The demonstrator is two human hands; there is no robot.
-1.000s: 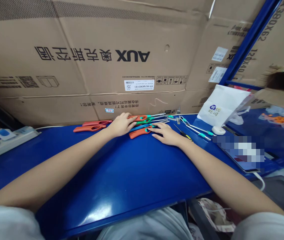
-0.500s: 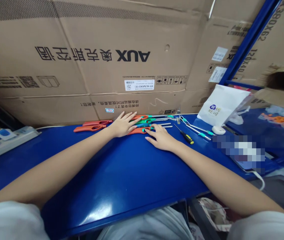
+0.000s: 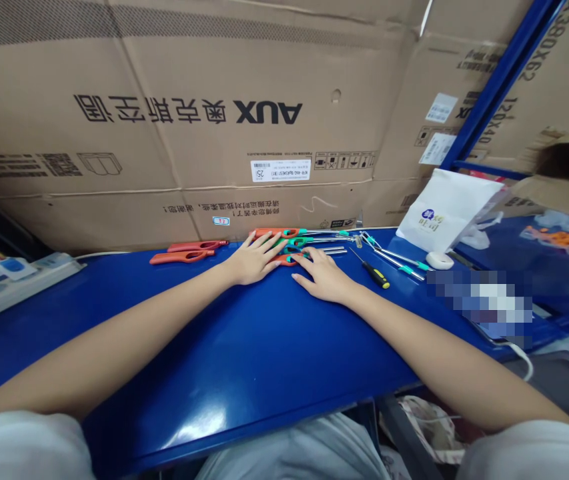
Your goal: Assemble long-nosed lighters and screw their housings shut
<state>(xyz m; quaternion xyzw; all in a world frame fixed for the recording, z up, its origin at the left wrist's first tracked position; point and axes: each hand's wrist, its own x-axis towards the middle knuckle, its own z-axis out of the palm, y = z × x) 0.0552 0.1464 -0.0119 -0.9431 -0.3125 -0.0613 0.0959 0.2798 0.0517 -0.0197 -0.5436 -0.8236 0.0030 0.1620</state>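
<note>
Several long-nosed lighters lie in a row at the back of the blue table, with orange, green and blue handles and metal tubes pointing right. My left hand (image 3: pixel 254 260) rests flat and spread across their handle ends, partly covering them. The farthest is an orange lighter (image 3: pixel 289 233); a green lighter (image 3: pixel 309 242) lies just nearer. My right hand (image 3: pixel 327 275) lies with fingers apart over the nearest orange lighter (image 3: pixel 288 260), fingertips touching around its trigger area. A yellow-and-black screwdriver (image 3: pixel 377 275) lies right of that hand. Neither hand is lifting anything.
Two red-orange handle shells (image 3: pixel 184 256) lie at left, near a power strip (image 3: pixel 29 283). Loose metal tubes with green parts (image 3: pixel 394 259), a white bag (image 3: pixel 447 213) and a white round object (image 3: pixel 439 261) are at right. A cardboard wall (image 3: pixel 189 160) stands behind.
My left hand has slid slightly right and toward me, uncovering more of the farthest orange handle. My right hand stays in nearly the same place.
</note>
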